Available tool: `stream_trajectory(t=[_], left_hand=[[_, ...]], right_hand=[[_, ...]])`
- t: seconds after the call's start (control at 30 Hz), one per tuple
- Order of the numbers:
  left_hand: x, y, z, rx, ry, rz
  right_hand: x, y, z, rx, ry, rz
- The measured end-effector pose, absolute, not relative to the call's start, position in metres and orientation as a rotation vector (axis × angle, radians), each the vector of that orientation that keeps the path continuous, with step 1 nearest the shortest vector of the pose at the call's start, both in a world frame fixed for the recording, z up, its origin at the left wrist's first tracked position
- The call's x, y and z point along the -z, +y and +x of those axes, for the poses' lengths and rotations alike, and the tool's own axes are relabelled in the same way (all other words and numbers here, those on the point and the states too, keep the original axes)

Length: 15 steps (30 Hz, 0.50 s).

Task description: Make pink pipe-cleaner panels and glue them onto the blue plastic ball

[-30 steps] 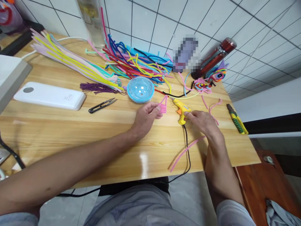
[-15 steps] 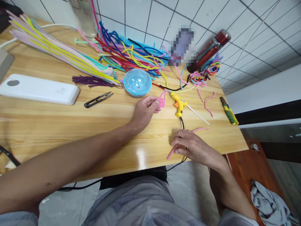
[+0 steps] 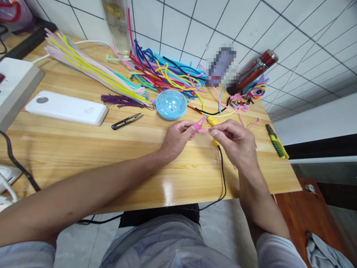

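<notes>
While the left hand [image 3: 178, 139] pinches a folded pink stem piece [image 3: 198, 127] at the centre of the frame, the right hand [image 3: 237, 139] comes in from the right side, thumb and finger closed on a pink strand [image 3: 204, 131] that reaches across to it. Both hands are near each other with the pink spanning the gap, and whether it's all one length I cannot tell!

Right behind that right hand sits the yellow glue gun [image 3: 212, 121], much of its body covered by the fingers, its black cord [image 3: 223, 167] dropping over the front edge of the desk [image 3: 134, 178]. Just above the left hand we have the blue bowl [image 3: 185, 106], close to the work. Left of it lie black snips [image 3: 126, 121], with a purple tassel [image 3: 119, 100] above them and a white power bank [image 3: 67, 108] farther left.

Up top it's crowded: a pale and yellow bundle of stems [image 3: 95, 72] at upper left, a multicoloured heap [image 3: 167, 74] at upper centre. Over at upper right, a red flask [image 3: 255, 70] leans towards the tiled wall [image 3: 178, 22] beside a colourful figure with an eye [image 3: 258, 91], and green-and-yellow pliers [image 3: 276, 141] lie near the desk's right edge.
</notes>
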State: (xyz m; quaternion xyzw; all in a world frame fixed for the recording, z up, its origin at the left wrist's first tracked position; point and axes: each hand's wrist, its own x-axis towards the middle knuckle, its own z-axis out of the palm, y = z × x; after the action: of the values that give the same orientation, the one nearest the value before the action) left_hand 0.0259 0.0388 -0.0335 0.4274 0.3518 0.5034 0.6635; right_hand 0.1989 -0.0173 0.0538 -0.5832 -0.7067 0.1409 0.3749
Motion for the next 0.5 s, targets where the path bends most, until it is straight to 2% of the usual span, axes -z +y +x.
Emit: stream_trajectory(t=[0.5], left_hand=[[0.032, 0.037, 0.028, -1.146, 0.799, 0.960]], right_hand=[[-0.013, 0.002, 0.192, -0.327, -1.664, -1.563]])
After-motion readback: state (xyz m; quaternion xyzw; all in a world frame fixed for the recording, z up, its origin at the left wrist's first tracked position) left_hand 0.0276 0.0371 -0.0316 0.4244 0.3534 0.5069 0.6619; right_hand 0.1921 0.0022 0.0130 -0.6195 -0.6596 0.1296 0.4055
